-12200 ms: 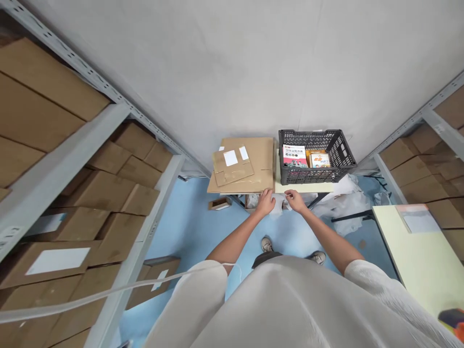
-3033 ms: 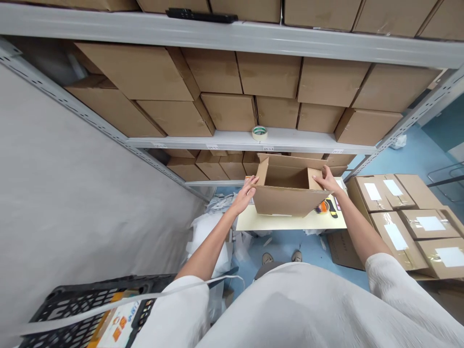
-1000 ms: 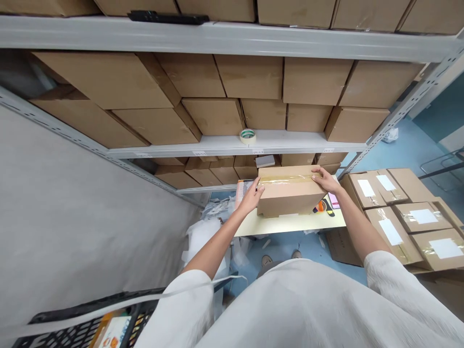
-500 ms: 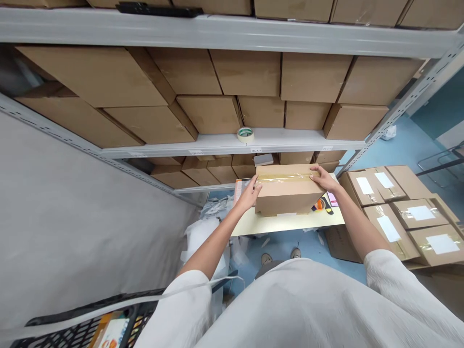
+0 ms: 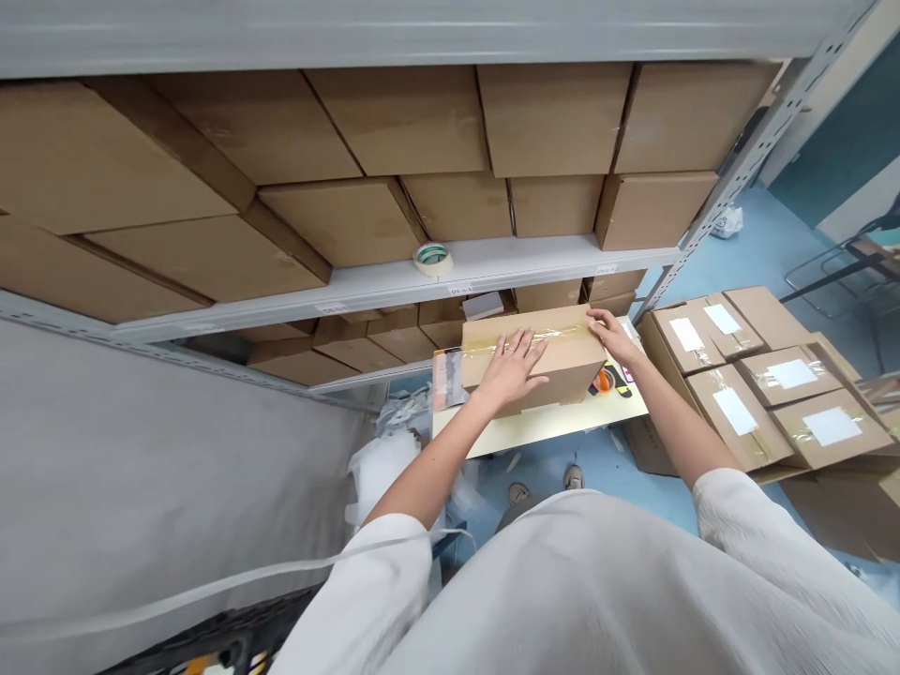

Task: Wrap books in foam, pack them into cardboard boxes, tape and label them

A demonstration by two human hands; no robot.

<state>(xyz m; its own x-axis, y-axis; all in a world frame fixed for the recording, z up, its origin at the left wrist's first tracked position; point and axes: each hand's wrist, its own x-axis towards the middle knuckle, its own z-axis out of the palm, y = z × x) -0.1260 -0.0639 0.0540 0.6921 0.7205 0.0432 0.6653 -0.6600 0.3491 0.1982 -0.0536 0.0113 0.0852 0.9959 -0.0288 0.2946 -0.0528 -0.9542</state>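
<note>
L hand [image 5: 513, 367] lies open, palm down on top of cardboard box [image 5: 573, 367], fingers spread. R hand [image 5: 608, 337] rests w/ slightly bent fingers on right end of box, not closing around it. Box sits between both hands, on pale yellow table [image 5: 534, 431], w/ strip of clear packing tape [image 5: 541, 336] along top. Orange-and-black tool [image 5: 603, 381] lies just beside box, printed booklet [image 5: 446, 380] on other side. Taped cartons [image 5: 745, 384] lie at right; roll of tape [image 5: 432, 259] on shelf above.
</note>
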